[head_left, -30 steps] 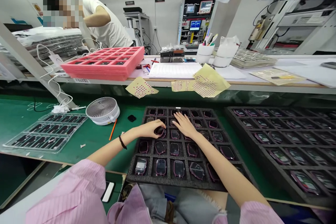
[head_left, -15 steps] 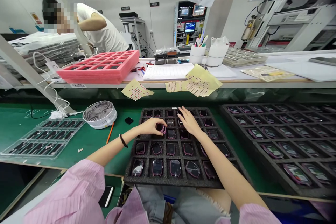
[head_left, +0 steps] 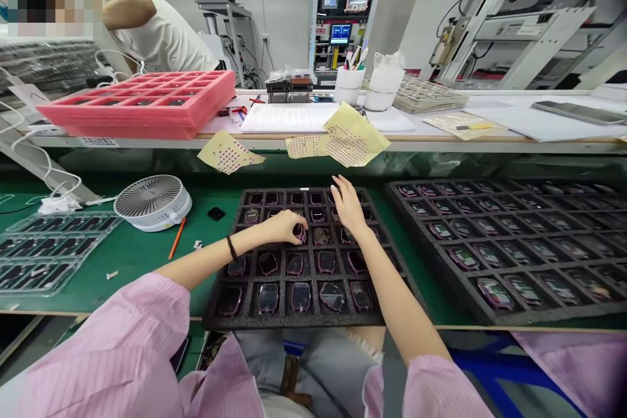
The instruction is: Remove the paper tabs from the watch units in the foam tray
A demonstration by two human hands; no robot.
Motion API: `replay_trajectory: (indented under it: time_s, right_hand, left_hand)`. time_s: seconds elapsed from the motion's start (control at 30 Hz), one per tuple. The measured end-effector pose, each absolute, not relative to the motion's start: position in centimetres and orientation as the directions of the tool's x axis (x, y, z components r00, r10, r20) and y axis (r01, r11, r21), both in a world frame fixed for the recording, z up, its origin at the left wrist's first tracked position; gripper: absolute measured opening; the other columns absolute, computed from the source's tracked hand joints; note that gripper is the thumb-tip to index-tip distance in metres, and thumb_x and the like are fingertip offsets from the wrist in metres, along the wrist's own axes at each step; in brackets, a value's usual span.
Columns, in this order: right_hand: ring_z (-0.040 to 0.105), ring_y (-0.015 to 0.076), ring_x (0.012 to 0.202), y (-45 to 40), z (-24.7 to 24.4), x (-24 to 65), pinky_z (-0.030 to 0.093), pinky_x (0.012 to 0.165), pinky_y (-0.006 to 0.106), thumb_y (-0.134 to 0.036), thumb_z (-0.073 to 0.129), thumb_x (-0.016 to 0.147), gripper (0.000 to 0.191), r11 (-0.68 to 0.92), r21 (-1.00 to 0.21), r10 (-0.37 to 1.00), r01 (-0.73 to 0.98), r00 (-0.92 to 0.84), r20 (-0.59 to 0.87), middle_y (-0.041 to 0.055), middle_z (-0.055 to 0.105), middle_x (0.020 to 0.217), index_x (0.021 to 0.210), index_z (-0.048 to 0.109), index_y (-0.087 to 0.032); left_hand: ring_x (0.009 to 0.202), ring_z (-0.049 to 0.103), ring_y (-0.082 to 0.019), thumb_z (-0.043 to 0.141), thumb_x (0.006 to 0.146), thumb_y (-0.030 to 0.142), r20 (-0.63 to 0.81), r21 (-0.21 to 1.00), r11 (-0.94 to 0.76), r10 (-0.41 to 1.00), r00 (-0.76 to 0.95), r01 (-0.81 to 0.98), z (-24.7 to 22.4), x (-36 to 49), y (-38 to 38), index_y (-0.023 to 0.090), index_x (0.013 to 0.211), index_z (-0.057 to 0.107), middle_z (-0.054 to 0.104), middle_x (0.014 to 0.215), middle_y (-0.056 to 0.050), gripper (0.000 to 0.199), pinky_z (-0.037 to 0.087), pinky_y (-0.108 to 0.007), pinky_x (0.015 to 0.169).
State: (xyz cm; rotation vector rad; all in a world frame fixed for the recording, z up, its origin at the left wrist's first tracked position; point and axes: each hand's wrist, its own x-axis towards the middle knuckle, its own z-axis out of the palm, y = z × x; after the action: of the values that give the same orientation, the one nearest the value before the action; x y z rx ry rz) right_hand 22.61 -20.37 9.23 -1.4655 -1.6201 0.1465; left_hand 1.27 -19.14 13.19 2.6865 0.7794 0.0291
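Pink-rimmed device (head_left: pixel 300 233) lies in the third row from the far edge of a black foam tray (head_left: pixel 304 320), under the left hand (head_left: pixel 278 227), whose fingertips curl down onto it in a pinch. Right hand (head_left: pixel 349 206) open, fingers spread, nothing in it, above the tray's upper right cells; contact with them cannot be told. Tray cells hold more dark-faced devices with pink rims (head_left: pixel 268 298), one per cell. Second black foam tray (head_left: pixel 548 317) just to the right, its cells filled with similar devices showing coloured screens. Left of the trays, on the green bench mat (head_left: pixel 132 274): white desk fan (head_left: pixel 153 202), orange pencil (head_left: pixel 177 238), clear plastic tray (head_left: pixel 49 255) of dark pieces. Pink foam tray (head_left: pixel 137 124) stands on the white bench (head_left: pixel 392 145) behind.
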Motion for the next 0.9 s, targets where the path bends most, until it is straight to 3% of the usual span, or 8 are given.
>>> replay_trajectory:
  time_s: [0.13,0.37,0.53,0.63,0.73,0.8,0.9]
  right_hand:
    - [0.040,0.0241,0.132,-20.2,9.1,22.9,0.030,0.111,0.044,-0.050,0.023,0.097,0.056,0.289,-0.630,0.819,0.721,0.155,0.553,0.0157,0.047,0.138,0.132,0.050,-0.016]
    - [0.043,0.0246,0.128,-20.1,9.3,22.3,0.030,0.111,0.044,-0.041,0.030,0.097,0.045,0.286,-0.673,0.833,0.682,0.170,0.526,0.0141,0.050,0.133,0.130,0.052,-0.019]
    - [0.051,0.0192,0.119,-19.7,10.2,21.5,0.037,0.106,0.035,-0.032,0.043,0.095,0.033,0.272,-0.683,0.840,0.678,0.179,0.512,0.0094,0.058,0.123,0.124,0.057,-0.020]
    - [0.054,0.0196,0.114,-19.0,9.8,20.9,0.039,0.104,0.037,-0.032,0.049,0.093,0.028,0.178,-0.910,0.935,0.374,0.225,0.275,0.0071,0.059,0.118,0.117,0.060,-0.022]
    - [0.065,0.0178,0.079,-18.8,9.0,19.3,0.055,0.075,0.035,-0.037,0.043,0.095,0.026,0.064,-0.967,0.974,0.245,0.195,0.114,0.0032,0.063,0.090,0.108,0.062,-0.023]
    - [0.061,0.0153,0.058,-19.3,8.6,17.6,0.055,0.054,0.030,-0.041,0.042,0.095,0.029,0.019,-0.984,0.993,0.179,0.108,0.039,0.0009,0.060,0.075,0.105,0.062,-0.022]
    - [0.056,0.0130,0.052,-20.9,8.6,14.6,0.050,0.043,0.026,-0.044,0.049,0.090,0.031,0.004,-1.000,0.997,0.005,-0.072,0.003,0.0001,0.059,0.076,0.110,0.059,-0.023]
  left_hand:
    - [0.097,0.066,-0.022,0.072,0.069,0.019,0.001,0.355,-0.814,0.492,0.870,0.460,14.0,3.9,-18.8,0.015,0.107,0.068,0.071,0.107,-0.008,0.038,0.048,-0.028,0.087]
    - [0.093,0.067,-0.025,0.068,0.061,0.011,-0.221,0.177,-0.885,0.391,0.893,0.431,13.0,8.0,-18.8,0.016,0.106,0.068,0.072,0.103,-0.010,0.045,0.051,-0.030,0.082]
    - [0.100,0.066,-0.027,0.065,0.059,0.012,-0.072,0.217,-0.859,0.459,0.885,0.464,11.5,7.1,-17.8,0.019,0.106,0.068,0.071,0.108,-0.010,0.048,0.051,-0.034,0.088]
    - [0.099,0.067,-0.026,0.066,0.067,0.027,0.118,0.338,-0.811,0.540,0.833,0.477,10.5,5.6,-17.2,0.020,0.109,0.065,0.071,0.107,-0.008,0.043,0.051,-0.035,0.091]
    - [0.097,0.067,-0.026,0.065,0.069,0.040,0.267,0.440,-0.742,0.647,0.714,0.506,10.5,3.3,-17.4,0.023,0.112,0.059,0.070,0.110,-0.005,0.047,0.053,-0.036,0.086]
    - [0.099,0.066,-0.027,0.062,0.070,0.039,0.335,0.453,-0.698,0.710,0.619,0.555,11.1,1.7,-17.9,0.023,0.112,0.056,0.068,0.112,-0.006,0.045,0.054,-0.036,0.084]
    - [0.103,0.063,-0.028,0.060,0.070,0.030,0.384,0.420,-0.651,0.759,0.526,0.632,12.3,-0.5,-19.2,0.023,0.110,0.054,0.067,0.112,-0.007,0.041,0.053,-0.038,0.086]
